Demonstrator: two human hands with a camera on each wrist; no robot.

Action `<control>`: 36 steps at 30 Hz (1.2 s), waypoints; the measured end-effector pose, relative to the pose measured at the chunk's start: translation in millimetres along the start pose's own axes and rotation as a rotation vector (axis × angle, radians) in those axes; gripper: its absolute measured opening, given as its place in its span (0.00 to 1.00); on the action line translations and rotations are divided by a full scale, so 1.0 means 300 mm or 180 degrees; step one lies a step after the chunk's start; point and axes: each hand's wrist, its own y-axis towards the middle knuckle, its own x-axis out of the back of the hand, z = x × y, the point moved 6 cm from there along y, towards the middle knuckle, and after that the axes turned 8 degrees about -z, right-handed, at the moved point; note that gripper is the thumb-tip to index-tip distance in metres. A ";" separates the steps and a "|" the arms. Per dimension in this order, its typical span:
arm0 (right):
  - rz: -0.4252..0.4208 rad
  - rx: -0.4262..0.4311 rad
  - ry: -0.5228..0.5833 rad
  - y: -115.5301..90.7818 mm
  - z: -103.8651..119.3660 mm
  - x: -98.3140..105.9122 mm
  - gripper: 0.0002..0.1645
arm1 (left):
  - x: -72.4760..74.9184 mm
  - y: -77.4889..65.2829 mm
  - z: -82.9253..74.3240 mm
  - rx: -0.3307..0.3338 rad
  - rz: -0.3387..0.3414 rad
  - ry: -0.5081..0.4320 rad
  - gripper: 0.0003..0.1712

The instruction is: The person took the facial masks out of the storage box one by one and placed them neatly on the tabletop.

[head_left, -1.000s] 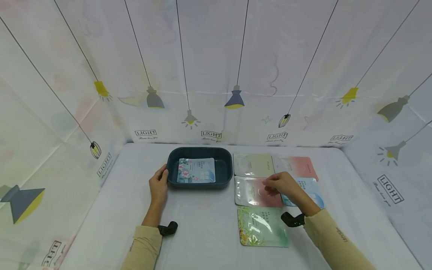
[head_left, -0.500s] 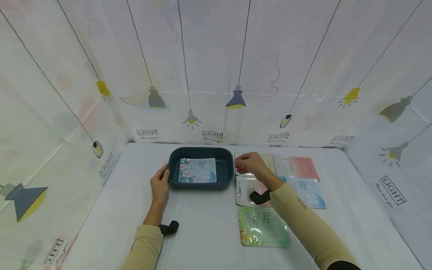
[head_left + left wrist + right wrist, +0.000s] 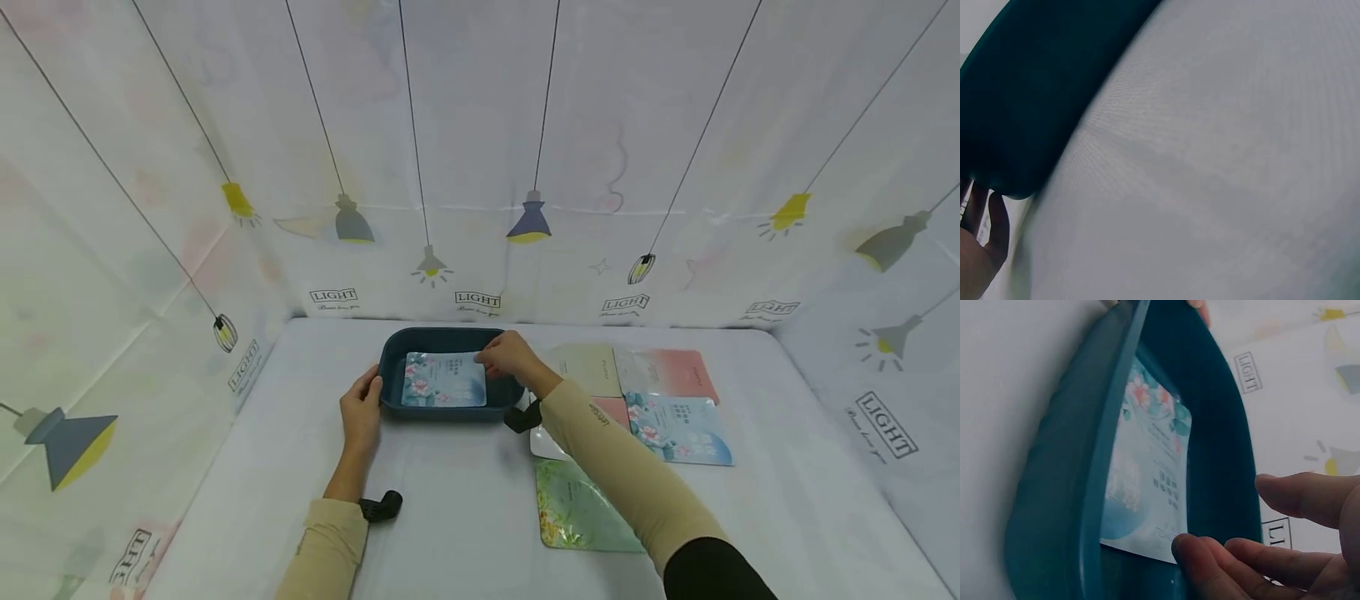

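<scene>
A dark teal rectangular tray [image 3: 390, 398] stands toward the back of the table, a blue floral face mask packet [image 3: 442, 382] lying in it. My left hand [image 3: 360, 418] holds the tray's left end, thumb near the front corner and fingers toward the back. Over the tray's right side reaches my right hand [image 3: 513, 362]. In the right wrist view its thumb [image 3: 1300, 497] is apart from the fingers, and one fingertip [image 3: 1188, 547] is at the packet's edge; whether it touches cannot be told.
Right of the tray lie a cream packet [image 3: 592, 371], a white-and-pink packet [image 3: 675, 373], another blue floral packet [image 3: 678, 429] and a green packet [image 3: 581, 504]. A red-and-silver packet [image 3: 615, 410] is partly under the right forearm. A printed sheet [image 3: 480, 167] hangs behind the table.
My right hand has moved left from above the red-and-silver packet, past the cream one, into the tray's right side. The left hand stays at the tray's left end.
</scene>
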 end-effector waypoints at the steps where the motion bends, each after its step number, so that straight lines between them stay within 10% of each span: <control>1: -0.0018 -0.0022 -0.0047 0.007 -0.002 -0.005 0.18 | -0.002 0.000 0.001 -0.0027 -0.0011 0.0002 0.22; 13: -0.0156 -0.0224 -0.1139 0.066 -0.035 -0.066 0.23 | -0.003 -0.016 -0.050 0.0064 0.0082 -0.0013 0.22; 36: -0.0564 -0.0590 -0.0096 0.075 -0.069 -0.120 0.10 | 0.004 -0.048 -0.107 0.0045 0.0082 0.0013 0.22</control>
